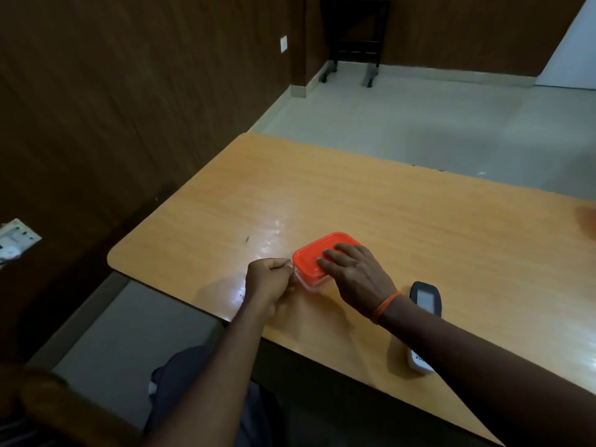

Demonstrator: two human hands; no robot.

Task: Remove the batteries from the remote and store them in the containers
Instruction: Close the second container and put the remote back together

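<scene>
Head view. I see one clear container (311, 280) with an orange lid (314, 258) standing near the front left corner of the wooden table (371, 195). My right hand (353, 274) lies flat on the lid, fingers extended and spread, palm down; it grips nothing and, in my judgement, steadies or presses the lid. My left hand (269, 280) is curled at the container's left edge, fingertips pinched at the lid corner; I cannot tell whether it has hold of the lid rim or merely touches it. An orange band (385, 306) sits on the right wrist.

The remote (425, 301) lies face up on the table just right of the right forearm, which crosses and hides its middle. Its battery side is turned away, so I cannot tell whether the batteries are in or out. No loose batteries show on the table.

Progress, as judged: the lid appears seated on the container. Either it is about to be opened or has been closed; the picture does not settle which.
</scene>
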